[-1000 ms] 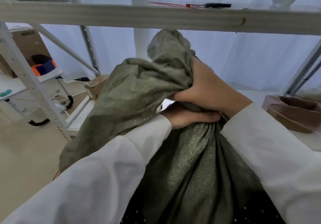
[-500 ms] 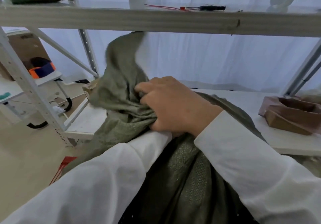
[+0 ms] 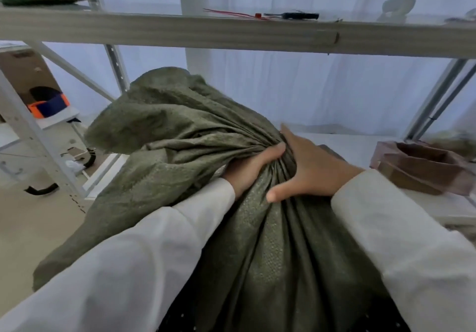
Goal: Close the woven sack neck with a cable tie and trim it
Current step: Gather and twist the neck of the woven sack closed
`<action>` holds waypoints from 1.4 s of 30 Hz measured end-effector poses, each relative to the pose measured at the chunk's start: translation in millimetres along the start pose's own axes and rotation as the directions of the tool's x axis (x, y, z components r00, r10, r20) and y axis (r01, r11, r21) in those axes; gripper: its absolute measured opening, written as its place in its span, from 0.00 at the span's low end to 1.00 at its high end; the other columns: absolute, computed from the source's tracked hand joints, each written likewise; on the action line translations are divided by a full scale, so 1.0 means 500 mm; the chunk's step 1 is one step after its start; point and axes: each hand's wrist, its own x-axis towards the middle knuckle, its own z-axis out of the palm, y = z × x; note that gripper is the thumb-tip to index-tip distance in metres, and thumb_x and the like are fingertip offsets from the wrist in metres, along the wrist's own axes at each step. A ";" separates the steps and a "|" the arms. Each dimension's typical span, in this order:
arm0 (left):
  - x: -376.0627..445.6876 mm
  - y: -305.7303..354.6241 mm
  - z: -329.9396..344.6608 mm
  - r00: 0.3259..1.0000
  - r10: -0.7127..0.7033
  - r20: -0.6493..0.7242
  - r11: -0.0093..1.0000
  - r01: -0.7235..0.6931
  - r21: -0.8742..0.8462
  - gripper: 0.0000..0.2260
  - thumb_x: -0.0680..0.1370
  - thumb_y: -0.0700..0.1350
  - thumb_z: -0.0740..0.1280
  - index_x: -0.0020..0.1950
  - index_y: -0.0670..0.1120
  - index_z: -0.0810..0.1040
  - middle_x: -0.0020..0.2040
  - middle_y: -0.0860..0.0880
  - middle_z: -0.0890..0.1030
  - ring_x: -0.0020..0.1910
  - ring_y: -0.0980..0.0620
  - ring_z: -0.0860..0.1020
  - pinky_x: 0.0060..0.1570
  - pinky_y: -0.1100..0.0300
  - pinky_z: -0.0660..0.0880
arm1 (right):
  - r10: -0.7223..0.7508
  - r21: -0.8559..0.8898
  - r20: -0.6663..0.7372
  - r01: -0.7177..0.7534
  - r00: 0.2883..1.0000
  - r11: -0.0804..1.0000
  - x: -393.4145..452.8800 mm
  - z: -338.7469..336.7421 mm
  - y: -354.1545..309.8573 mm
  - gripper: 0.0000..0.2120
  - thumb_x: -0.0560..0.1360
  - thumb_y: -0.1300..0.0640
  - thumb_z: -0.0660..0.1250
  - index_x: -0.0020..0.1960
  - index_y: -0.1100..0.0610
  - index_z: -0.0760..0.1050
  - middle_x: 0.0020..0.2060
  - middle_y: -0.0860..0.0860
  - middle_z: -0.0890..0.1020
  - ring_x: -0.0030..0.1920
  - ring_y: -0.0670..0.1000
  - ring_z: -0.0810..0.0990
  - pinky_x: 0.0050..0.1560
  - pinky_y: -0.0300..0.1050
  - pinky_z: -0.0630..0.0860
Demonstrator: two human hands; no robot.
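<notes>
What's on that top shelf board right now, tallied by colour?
Red: 1, the cable tie
Black: 1, the dark-handled tool; its exact kind is too small to tell
White: 1, a pale object at the right, unclear what
Total: 3

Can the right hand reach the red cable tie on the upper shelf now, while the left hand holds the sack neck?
Probably yes: the right hand is open, and nothing blocks the red cable tie.

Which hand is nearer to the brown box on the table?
Right. The right hand lies open on the sack neck, on the side toward the brown box. The left hand grips the neck on the far side, further from the box.
</notes>
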 end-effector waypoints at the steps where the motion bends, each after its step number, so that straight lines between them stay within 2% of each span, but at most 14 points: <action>1: 0.001 0.005 0.000 0.999 0.031 -0.010 0.999 -0.031 0.024 0.10 0.77 0.45 0.64 0.58 0.51 0.76 0.59 0.53 0.78 0.61 0.56 0.74 0.63 0.70 0.66 | -0.009 -0.015 -0.026 0.009 1.000 1.000 0.006 0.016 0.000 0.71 0.43 0.27 0.68 0.76 0.51 0.40 0.76 0.49 0.56 0.75 0.48 0.53 0.72 0.45 0.52; 4: 0.008 -0.001 0.002 0.995 0.099 0.019 0.984 -0.101 0.148 0.13 0.78 0.48 0.62 0.62 0.49 0.74 0.66 0.50 0.74 0.69 0.54 0.68 0.71 0.61 0.58 | -0.021 -0.015 -0.101 0.020 0.995 1.000 0.009 0.065 -0.002 0.71 0.43 0.28 0.69 0.76 0.52 0.41 0.75 0.46 0.51 0.75 0.46 0.47 0.76 0.50 0.46; 7: 0.005 -0.014 0.006 0.988 -0.019 0.156 0.977 -0.015 0.215 0.21 0.78 0.50 0.63 0.69 0.44 0.68 0.63 0.56 0.71 0.72 0.54 0.62 0.67 0.71 0.55 | -0.042 0.007 -0.155 0.044 0.987 0.999 0.015 0.076 -0.009 0.65 0.50 0.34 0.76 0.76 0.49 0.45 0.71 0.39 0.48 0.74 0.42 0.42 0.75 0.49 0.40; 9: 0.008 -0.015 0.013 0.987 -0.006 0.158 0.959 -0.039 0.282 0.28 0.76 0.56 0.62 0.73 0.48 0.59 0.71 0.56 0.60 0.74 0.57 0.52 0.68 0.71 0.43 | -0.069 0.142 -0.192 0.098 0.979 0.985 0.028 0.088 -0.002 0.58 0.50 0.36 0.76 0.74 0.45 0.56 0.73 0.42 0.58 0.74 0.44 0.49 0.75 0.53 0.46; 13: 0.001 -0.005 0.001 0.999 0.041 0.027 0.905 -0.049 0.422 0.29 0.76 0.59 0.58 0.74 0.52 0.57 0.76 0.53 0.57 0.75 0.55 0.52 0.71 0.61 0.41 | -0.112 0.381 -0.274 0.214 0.955 0.900 0.042 0.087 -0.004 0.30 0.62 0.51 0.77 0.61 0.43 0.71 0.64 0.50 0.75 0.67 0.50 0.70 0.70 0.56 0.61; 20: -0.004 -0.028 -0.044 0.966 0.028 0.257 0.626 -0.217 0.749 0.38 0.70 0.69 0.56 0.74 0.49 0.59 0.75 0.51 0.61 0.74 0.53 0.58 0.73 0.62 0.49 | -0.031 0.158 -0.311 0.084 0.950 0.984 0.055 0.089 -0.028 0.10 0.74 0.54 0.65 0.49 0.59 0.78 0.48 0.55 0.82 0.53 0.56 0.79 0.55 0.51 0.74; 23: -0.016 -0.052 -0.085 0.957 0.100 0.273 0.628 -0.273 0.729 0.33 0.72 0.62 0.57 0.73 0.46 0.61 0.74 0.49 0.63 0.73 0.53 0.60 0.69 0.69 0.49 | 0.046 0.276 -0.289 0.037 0.956 0.961 0.064 0.088 -0.024 0.11 0.69 0.56 0.70 0.49 0.60 0.78 0.47 0.56 0.83 0.53 0.57 0.79 0.57 0.57 0.72; 27: -0.028 -0.077 -0.136 0.989 -0.036 0.141 0.787 -0.059 0.614 0.18 0.78 0.48 0.63 0.66 0.43 0.70 0.61 0.53 0.71 0.62 0.56 0.67 0.59 0.71 0.58 | 0.111 0.337 -0.259 -0.018 0.960 0.941 0.071 0.083 -0.019 0.15 0.67 0.58 0.72 0.53 0.61 0.78 0.51 0.56 0.82 0.56 0.56 0.78 0.60 0.56 0.70; 29: -0.029 -0.094 -0.138 0.991 -0.050 0.121 0.774 -0.038 0.631 0.04 0.78 0.41 0.64 0.50 0.42 0.76 0.46 0.49 0.72 0.51 0.52 0.71 0.45 0.69 0.63 | 0.106 0.356 -0.237 -0.015 0.966 0.935 0.070 0.082 -0.026 0.16 0.68 0.56 0.73 0.53 0.59 0.79 0.52 0.55 0.83 0.56 0.55 0.78 0.61 0.56 0.70; 32: -0.022 -0.115 -0.122 0.995 -0.025 0.101 0.760 -0.047 0.648 0.13 0.76 0.34 0.63 0.32 0.44 0.72 0.36 0.47 0.74 0.43 0.49 0.72 0.43 0.73 0.68 | 0.027 0.290 -0.228 0.041 0.973 0.956 0.067 0.087 -0.038 0.16 0.68 0.52 0.73 0.53 0.56 0.79 0.52 0.53 0.82 0.57 0.53 0.77 0.62 0.54 0.69; 34: -0.016 -0.123 -0.109 0.995 -0.005 0.102 0.784 -0.059 0.618 0.07 0.76 0.35 0.62 0.41 0.37 0.80 0.46 0.40 0.80 0.51 0.46 0.76 0.55 0.60 0.71 | -0.014 0.291 -0.230 0.083 0.973 0.953 0.064 0.087 -0.035 0.18 0.66 0.49 0.75 0.53 0.55 0.80 0.51 0.51 0.83 0.55 0.49 0.78 0.61 0.42 0.70; 36: -0.014 -0.118 -0.093 0.996 0.071 0.057 0.738 -0.091 0.669 0.11 0.76 0.37 0.62 0.56 0.40 0.79 0.59 0.41 0.79 0.61 0.46 0.74 0.62 0.61 0.65 | -0.028 0.265 -0.216 0.086 0.976 0.960 0.062 0.086 -0.033 0.23 0.62 0.43 0.77 0.53 0.51 0.79 0.48 0.45 0.82 0.52 0.44 0.78 0.56 0.28 0.67; 39: -0.007 -0.130 -0.073 0.990 0.135 0.048 0.548 -0.115 0.829 0.17 0.77 0.42 0.60 0.66 0.44 0.71 0.69 0.43 0.71 0.70 0.45 0.66 0.68 0.62 0.56 | -0.059 0.044 -0.259 0.073 0.964 0.996 0.067 0.099 -0.030 0.31 0.55 0.28 0.65 0.47 0.48 0.79 0.43 0.44 0.82 0.51 0.47 0.77 0.63 0.44 0.64; 42: -0.012 -0.123 -0.070 0.985 0.115 0.132 0.463 -0.170 0.870 0.14 0.78 0.39 0.58 0.62 0.40 0.74 0.65 0.41 0.74 0.66 0.44 0.68 0.61 0.63 0.56 | -0.071 0.092 -0.282 0.101 0.957 0.991 0.068 0.098 -0.022 0.24 0.64 0.36 0.65 0.47 0.55 0.79 0.45 0.49 0.83 0.51 0.49 0.76 0.61 0.45 0.61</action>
